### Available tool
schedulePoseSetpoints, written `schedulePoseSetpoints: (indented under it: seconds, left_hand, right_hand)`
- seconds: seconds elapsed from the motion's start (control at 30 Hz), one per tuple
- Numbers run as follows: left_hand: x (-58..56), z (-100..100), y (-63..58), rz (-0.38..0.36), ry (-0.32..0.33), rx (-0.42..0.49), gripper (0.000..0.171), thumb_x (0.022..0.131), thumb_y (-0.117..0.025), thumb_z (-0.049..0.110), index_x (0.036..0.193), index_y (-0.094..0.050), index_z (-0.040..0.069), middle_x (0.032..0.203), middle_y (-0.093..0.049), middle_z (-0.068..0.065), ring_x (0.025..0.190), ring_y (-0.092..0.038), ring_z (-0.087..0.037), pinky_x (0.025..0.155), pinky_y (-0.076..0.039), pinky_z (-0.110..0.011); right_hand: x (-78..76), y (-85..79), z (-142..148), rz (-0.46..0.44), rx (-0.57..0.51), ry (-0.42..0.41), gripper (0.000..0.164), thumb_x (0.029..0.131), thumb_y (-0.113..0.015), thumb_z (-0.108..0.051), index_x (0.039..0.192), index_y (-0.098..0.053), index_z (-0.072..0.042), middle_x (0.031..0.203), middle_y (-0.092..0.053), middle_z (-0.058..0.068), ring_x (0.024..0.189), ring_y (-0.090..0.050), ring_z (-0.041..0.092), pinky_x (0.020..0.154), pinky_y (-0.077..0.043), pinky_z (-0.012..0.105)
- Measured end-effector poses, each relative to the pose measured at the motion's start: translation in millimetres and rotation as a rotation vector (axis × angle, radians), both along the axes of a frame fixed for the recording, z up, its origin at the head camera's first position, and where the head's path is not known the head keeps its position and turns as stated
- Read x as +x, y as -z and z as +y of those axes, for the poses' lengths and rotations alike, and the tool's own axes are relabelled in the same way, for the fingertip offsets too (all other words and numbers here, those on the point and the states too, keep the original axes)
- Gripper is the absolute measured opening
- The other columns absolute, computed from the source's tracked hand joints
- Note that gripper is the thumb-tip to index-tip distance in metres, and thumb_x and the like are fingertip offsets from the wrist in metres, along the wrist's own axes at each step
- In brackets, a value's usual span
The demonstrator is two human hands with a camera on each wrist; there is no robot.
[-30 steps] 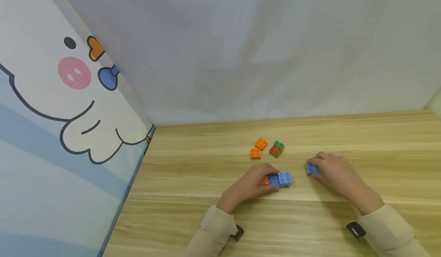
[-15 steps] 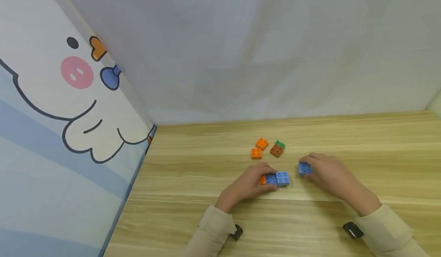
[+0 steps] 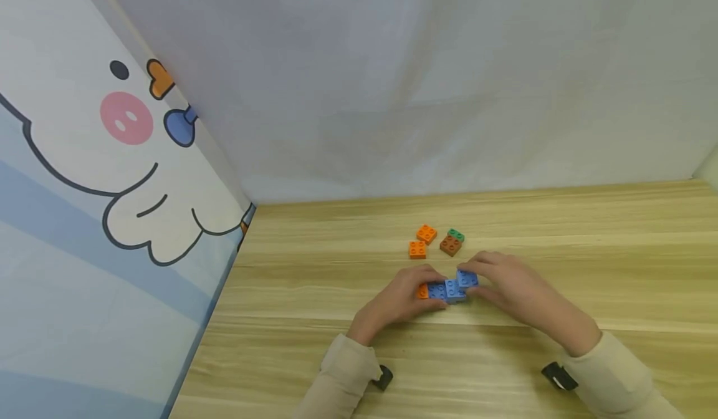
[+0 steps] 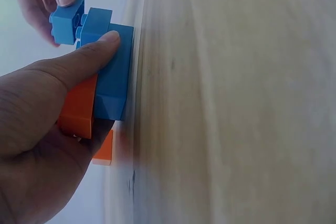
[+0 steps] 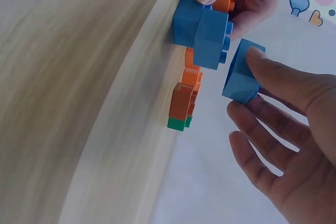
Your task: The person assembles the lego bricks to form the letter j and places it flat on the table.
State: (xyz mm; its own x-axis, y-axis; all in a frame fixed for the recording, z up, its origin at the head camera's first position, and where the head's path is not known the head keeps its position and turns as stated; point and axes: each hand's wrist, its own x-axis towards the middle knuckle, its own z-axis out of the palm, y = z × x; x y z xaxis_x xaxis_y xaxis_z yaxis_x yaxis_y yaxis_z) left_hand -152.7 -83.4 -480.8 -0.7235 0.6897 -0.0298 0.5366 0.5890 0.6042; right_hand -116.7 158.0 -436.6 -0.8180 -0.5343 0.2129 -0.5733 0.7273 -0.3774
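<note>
Since the earlier pictures the right hand [image 3: 513,294] has carried its small blue brick [image 3: 467,279] leftward across the wooden table [image 3: 589,232], from well apart to just over the right end of the brick cluster [image 3: 440,291] — the cluster itself lies where it lay. That hand pinches the small blue brick between thumb and fingertips [image 5: 257,55]; the right wrist view shows the brick tilted and raised off the table, near the cluster's blue top but with a gap between them. The left hand [image 3: 401,297] grips the cluster: its thumb [image 4: 84,61] presses on the flat blue brick [image 4: 115,77], with the cluster's orange brick [image 4: 79,111] under the palm side. The cluster sits on the table, blue pieces to the right, orange to the left. Beyond the cluster, toward the grey backdrop, lie two loose orange bricks [image 3: 421,241] and, just to their right, a brown brick [image 3: 450,245] touching a green brick [image 3: 456,234].
</note>
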Motion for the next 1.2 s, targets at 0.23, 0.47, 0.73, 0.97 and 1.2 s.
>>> schedulePoseSetpoints:
  seconds: [0.23, 0.47, 0.73, 0.97, 1.2]
  left_hand:
    - [-0.8, 1.3, 2.2, 0.007, 0.000, 0.004, 0.041, 0.094, -0.075, 0.031, 0.131, -0.069, 0.012, 0.125, -0.071, -0.001, 0.112, -0.063, -0.010, 0.098, -0.050, -0.021]
    - [0.3, 3.8, 5.4, 0.010, 0.007, 0.009, 0.043, 0.095, -0.074, 0.032, 0.131, -0.068, 0.011, 0.127, -0.071, -0.002, 0.113, -0.063, -0.011, 0.098, -0.049, -0.021]
    - [0.2, 3.8, 5.4, 0.017, 0.005, 0.027, 0.041, 0.094, -0.074, 0.032, 0.129, -0.069, 0.012, 0.125, -0.071, -0.001, 0.109, -0.062, -0.010, 0.095, -0.049, -0.020]
    - [-0.1, 4.6, 5.3, 0.014, 0.010, 0.043, 0.041, 0.095, -0.074, 0.032, 0.129, -0.069, 0.012, 0.125, -0.070, -0.001, 0.109, -0.062, -0.010, 0.095, -0.049, -0.020]
    - [1.6, 0.5, 6.5, -0.006, -0.016, 0.038, 0.041, 0.094, -0.074, 0.031, 0.130, -0.069, 0.012, 0.128, -0.069, -0.001, 0.113, -0.062, -0.011, 0.100, -0.049, -0.024]
  right_hand:
    - [-0.2, 1.1, -7.3, -0.006, 0.012, -0.020, 0.033, 0.090, -0.077, -0.018, 0.121, -0.073, -0.008, 0.113, -0.073, 0.006, 0.098, -0.070, 0.021, 0.085, -0.059, 0.041]
    - [-1.1, 4.3, -10.7, -0.009, 0.011, -0.051, 0.032, 0.089, -0.078, -0.017, 0.119, -0.074, -0.007, 0.109, -0.073, 0.004, 0.095, -0.069, 0.020, 0.081, -0.059, 0.038]
    - [-0.7, 4.4, -14.8, -0.004, 0.026, -0.053, 0.031, 0.092, -0.076, -0.016, 0.120, -0.074, -0.005, 0.108, -0.072, 0.002, 0.096, -0.069, 0.019, 0.083, -0.059, 0.037]
    - [2.4, 5.3, -16.5, 0.013, 0.020, -0.031, 0.028, 0.089, -0.078, -0.013, 0.115, -0.076, -0.005, 0.105, -0.071, 0.003, 0.094, -0.068, 0.019, 0.082, -0.059, 0.037]
    - [2.8, 6.2, -21.2, -0.029, 0.013, -0.007, 0.030, 0.088, -0.079, -0.014, 0.117, -0.075, -0.004, 0.107, -0.072, 0.004, 0.096, -0.068, 0.018, 0.083, -0.059, 0.037]
